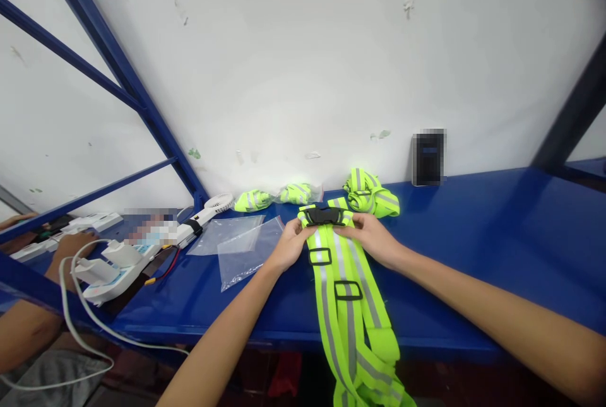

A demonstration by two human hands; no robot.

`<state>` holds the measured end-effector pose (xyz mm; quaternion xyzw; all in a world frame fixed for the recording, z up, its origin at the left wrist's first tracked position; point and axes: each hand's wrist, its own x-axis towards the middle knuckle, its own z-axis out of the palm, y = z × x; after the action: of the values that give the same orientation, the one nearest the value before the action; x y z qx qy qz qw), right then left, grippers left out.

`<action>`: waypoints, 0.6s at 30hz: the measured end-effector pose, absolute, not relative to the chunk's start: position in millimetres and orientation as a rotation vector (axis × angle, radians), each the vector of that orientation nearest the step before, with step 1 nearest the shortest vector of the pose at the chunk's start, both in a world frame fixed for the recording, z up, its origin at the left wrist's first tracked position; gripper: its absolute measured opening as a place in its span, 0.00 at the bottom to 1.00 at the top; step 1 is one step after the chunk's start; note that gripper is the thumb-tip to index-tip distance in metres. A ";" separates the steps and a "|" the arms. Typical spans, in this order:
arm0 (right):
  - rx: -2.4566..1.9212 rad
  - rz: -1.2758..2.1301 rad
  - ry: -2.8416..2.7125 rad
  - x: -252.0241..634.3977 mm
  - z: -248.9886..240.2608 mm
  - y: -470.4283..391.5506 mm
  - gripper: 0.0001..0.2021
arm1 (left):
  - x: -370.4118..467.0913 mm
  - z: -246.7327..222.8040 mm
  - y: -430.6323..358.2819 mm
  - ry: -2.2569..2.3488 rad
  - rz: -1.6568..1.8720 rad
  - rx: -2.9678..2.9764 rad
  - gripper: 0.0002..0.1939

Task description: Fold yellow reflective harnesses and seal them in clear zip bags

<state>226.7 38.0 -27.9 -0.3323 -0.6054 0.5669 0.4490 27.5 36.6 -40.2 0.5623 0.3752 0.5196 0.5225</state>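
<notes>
A neon yellow reflective harness (348, 318) with grey stripes lies over the blue table and hangs past its front edge. At its top sits a black side-release buckle (324, 216), its halves looking joined. My left hand (290, 244) pinches the strap at the buckle's left end. At the right end, my right hand (374, 238) grips the strap, thumb pointing inward. Just below the buckle, two black strap sliders (348, 290) show on the webbing. Behind my right hand rests a bundled reflective harness (369, 192).
Two bagged neon bundles (296, 194) lie along the wall. Clear plastic bags (250, 249) are left of my hands. A white power strip (123, 268) with cables, a small white fan (218, 204) and another person's arm (33, 325) are farther left. A dark box (428, 158) leans against the wall.
</notes>
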 end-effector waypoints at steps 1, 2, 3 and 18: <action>-0.791 1.380 -1.474 226.4 -29.0 39.1 0.19 | 28.6 -39.9 35.8 0.875 1.239 1.356 0.19; -0.768 1.363 -1.454 226.0 -30.0 39.8 0.21 | 29.6 -39.8 35.0 0.858 1.237 1.366 0.19; -0.764 1.347 -1.439 225.5 -31.0 39.9 0.24 | 30.4 -39.7 34.4 0.851 1.236 1.374 0.19; -0.704 1.224 -1.479 222.7 -33.6 40.6 0.12 | 33.1 -38.8 33.1 0.905 1.171 1.584 0.19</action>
<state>222.7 40.6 -33.6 -0.2938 -0.6171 0.5110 0.5213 33.1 33.1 -38.8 0.6458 0.3690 0.4775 0.4677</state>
